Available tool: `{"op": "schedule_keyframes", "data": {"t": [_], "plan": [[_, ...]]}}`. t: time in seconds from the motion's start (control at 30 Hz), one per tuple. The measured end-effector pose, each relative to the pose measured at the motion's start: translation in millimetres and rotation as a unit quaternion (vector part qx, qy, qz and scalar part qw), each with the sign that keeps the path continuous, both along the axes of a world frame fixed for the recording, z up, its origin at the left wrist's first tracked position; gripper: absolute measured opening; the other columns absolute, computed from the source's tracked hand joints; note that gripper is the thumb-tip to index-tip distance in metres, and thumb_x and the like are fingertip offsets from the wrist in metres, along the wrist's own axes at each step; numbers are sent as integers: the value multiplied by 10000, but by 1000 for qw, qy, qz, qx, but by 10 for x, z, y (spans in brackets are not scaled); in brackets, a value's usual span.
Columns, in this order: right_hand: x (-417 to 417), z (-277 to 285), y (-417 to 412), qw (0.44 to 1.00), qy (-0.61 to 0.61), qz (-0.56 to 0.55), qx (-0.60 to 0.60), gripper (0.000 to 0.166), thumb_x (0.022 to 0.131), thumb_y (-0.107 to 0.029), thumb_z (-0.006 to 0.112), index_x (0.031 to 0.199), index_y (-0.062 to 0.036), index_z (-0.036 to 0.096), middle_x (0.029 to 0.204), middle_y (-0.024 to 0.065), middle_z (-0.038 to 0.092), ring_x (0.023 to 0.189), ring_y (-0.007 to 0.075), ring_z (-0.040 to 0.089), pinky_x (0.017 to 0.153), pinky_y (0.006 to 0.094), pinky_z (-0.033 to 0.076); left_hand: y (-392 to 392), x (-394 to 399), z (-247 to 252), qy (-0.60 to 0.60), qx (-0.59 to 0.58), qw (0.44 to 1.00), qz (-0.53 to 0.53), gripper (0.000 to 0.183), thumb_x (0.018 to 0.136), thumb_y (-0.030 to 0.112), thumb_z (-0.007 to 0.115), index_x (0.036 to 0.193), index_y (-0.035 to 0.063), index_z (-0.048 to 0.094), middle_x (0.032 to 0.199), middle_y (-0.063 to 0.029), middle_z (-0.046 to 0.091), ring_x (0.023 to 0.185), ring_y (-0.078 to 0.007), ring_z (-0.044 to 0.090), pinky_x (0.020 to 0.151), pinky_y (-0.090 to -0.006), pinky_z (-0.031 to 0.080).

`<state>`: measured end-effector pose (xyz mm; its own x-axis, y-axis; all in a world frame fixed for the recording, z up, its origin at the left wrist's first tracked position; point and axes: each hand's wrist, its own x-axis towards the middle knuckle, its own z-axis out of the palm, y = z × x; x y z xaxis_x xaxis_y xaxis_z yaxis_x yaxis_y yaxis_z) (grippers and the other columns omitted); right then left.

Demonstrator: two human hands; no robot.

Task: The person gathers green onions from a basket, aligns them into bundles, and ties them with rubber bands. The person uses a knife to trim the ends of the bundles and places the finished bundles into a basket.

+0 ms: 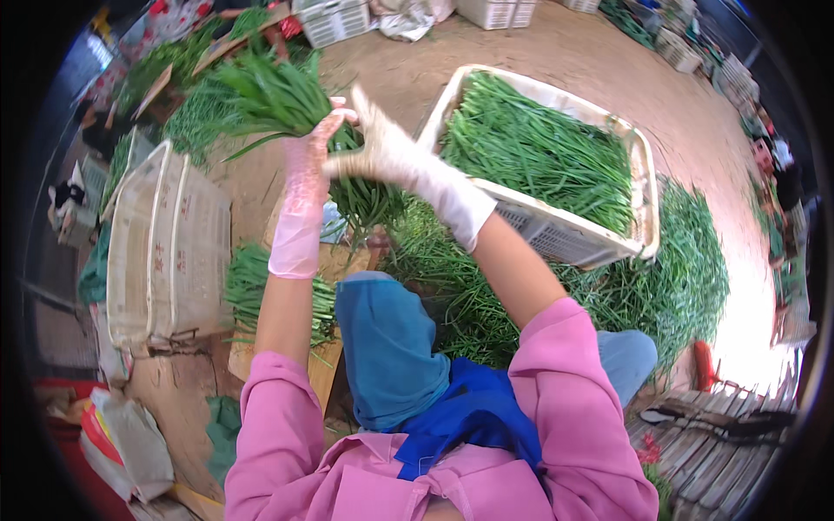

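My left hand (319,140), in a thin pinkish glove, grips a bundle of long green leafy stalks (277,94), probably Chinese chives, raised at the upper left of the head view. Beside it, my right hand (374,140), in a white glove and slightly blurred, has its fingers spread against or just in front of the bundle's hanging part; it does not close on anything. Below the hands, more cut stalks (254,290) lie on a wooden board (329,371) by my knee. A white plastic crate (449,98) full of neatly laid stalks stands to the right.
A large loose heap of green stalks (684,260) spreads under and beside the crate. Stacked empty crates (137,247) stand at the left. More greens (202,117) lie at the upper left, with other crates (332,23) behind. A slatted surface (704,449) is at the lower right.
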<state>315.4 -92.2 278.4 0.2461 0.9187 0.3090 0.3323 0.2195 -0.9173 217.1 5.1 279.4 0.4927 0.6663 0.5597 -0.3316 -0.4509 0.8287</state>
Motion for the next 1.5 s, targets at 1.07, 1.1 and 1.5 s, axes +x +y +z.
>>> {"op": "schedule_keyframes", "data": {"t": [1.07, 1.1, 1.5], "plan": [[-614, -1314, -2996, 785, 578, -17, 224, 377, 803, -218, 640, 1109, -51, 500, 754, 3, 509, 649, 97, 491, 626, 238, 428, -1287, 577, -206, -170, -407, 821, -364, 125, 811, 94, 526, 902, 9, 519, 675, -36, 552, 711, -177, 532, 802, -311, 437], [-713, -1170, -3185, 786, 588, -53, 183, 319, 828, -236, 605, 1053, -26, 519, 678, -22, 488, 568, 86, 468, 581, 207, 412, -1263, 550, -249, -166, -394, 823, -375, 142, 818, 89, 520, 933, 5, 517, 665, -33, 549, 694, -162, 527, 810, -306, 431], [-211, -783, -3375, 891, 278, -320, 165, 323, 749, -221, 701, 978, -19, 598, 919, 65, 618, 803, 202, 585, 721, 297, 492, -1624, 406, -198, -167, -396, 795, -428, 212, 885, 114, 439, 1064, 7, 478, 668, -2, 476, 650, -147, 488, 804, -341, 427]]}}
